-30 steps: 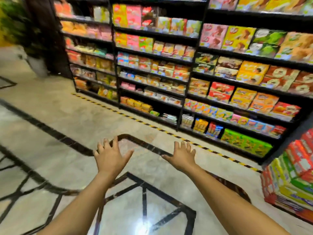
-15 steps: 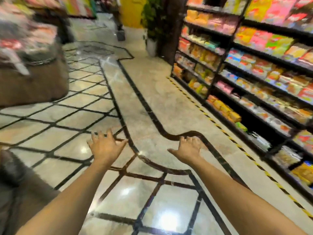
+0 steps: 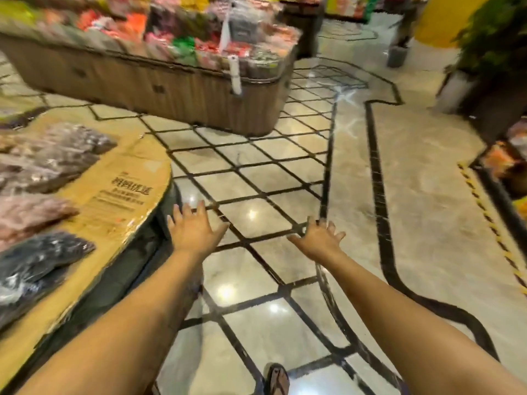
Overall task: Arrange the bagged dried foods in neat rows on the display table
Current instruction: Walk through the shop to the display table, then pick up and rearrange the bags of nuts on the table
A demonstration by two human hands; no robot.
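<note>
A round display table (image 3: 134,195) with a yellow-brown printed top fills the left edge of the head view. Clear bags of dried foods lie on it: a dark bag (image 3: 37,260) nearest me, a pinkish one (image 3: 28,215) behind it and brownish ones (image 3: 51,155) farther back. My left hand (image 3: 192,229) is stretched out just past the table's right rim, fingers spread, holding nothing. My right hand (image 3: 319,240) hovers over the floor to the right, also empty with fingers apart.
A long wicker-sided display bin (image 3: 159,84) heaped with packaged goods stands ahead across a tiled marble floor (image 3: 256,178). A potted plant (image 3: 490,52) stands at the far right. Yellow-black floor tape (image 3: 484,218) runs along the right. A sandalled foot (image 3: 278,380) shows below.
The view has swung left, away from the snack shelves; the round table with its bags has come into sight at the left. Both hands stay outstretched and empty.
</note>
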